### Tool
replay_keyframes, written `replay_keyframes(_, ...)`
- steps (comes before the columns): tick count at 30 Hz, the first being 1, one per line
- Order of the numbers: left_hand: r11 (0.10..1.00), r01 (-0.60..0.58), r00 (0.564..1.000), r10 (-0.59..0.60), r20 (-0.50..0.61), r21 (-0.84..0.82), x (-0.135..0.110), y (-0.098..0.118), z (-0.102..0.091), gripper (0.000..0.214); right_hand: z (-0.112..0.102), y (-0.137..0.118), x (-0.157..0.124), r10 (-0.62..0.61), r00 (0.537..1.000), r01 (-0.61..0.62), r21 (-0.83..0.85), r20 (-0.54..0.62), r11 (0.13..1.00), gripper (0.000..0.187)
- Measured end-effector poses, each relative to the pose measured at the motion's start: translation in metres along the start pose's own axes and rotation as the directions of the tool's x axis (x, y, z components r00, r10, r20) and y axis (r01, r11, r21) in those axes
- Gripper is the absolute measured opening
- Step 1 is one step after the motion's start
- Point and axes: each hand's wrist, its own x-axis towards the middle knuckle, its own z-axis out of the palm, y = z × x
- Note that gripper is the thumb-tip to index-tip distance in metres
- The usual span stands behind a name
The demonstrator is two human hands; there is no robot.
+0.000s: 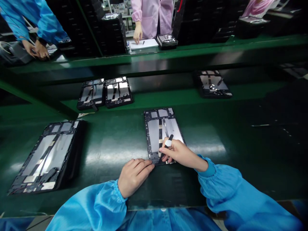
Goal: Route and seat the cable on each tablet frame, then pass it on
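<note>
"Tablet frame [156, 128], where is it?"
"Near the front edge of the green tabletop [115, 150]."
"And the hands?"
"Right hand [183, 154] grips a black stick [169, 140]. Left hand [134, 177] holds nothing, fingers together, touching the frame's corner. More frames [45, 157] lie nearby."

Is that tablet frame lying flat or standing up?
Lying flat: the black tablet frame rests on the green workbench, silver-lined inside up, beneath the left hand and the right hand holding a black tool.
</note>
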Motion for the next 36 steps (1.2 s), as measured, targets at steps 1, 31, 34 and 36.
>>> replay_keyframes(1, 1.0, 0.001, 1.0, -0.001, -0.001, -0.002, 0.0, 0.0, 0.0, 0.018, 0.0, 0.0, 0.0, 0.003, 1.0, -0.003, -0.003, -0.001, 1.0, 0.031)
replay_keyframes(31, 0.987, -0.061, 0.995, 0.048, 0.087, 0.15, 0.003, 0.004, -0.005, 0.032, -0.013, 0.022, -0.026, -0.208, 0.964, 0.186, -0.136, -0.164, 0.973, 0.021)
replay_keyframes(34, 0.988, -0.049, 0.996, 0.037, 0.084, 0.144, 0.001, 0.004, -0.002, 0.031, -0.013, 0.024, -0.025, -0.185, 0.968, 0.173, -0.084, -0.167, 0.981, 0.02)
replay_keyframes(36, 0.988, -0.046, 0.995, 0.031, 0.096, 0.149, 0.001, 0.004, -0.001, 0.033, -0.013, 0.024, -0.025, -0.181, 0.968, 0.17, -0.081, -0.172, 0.982, 0.02)
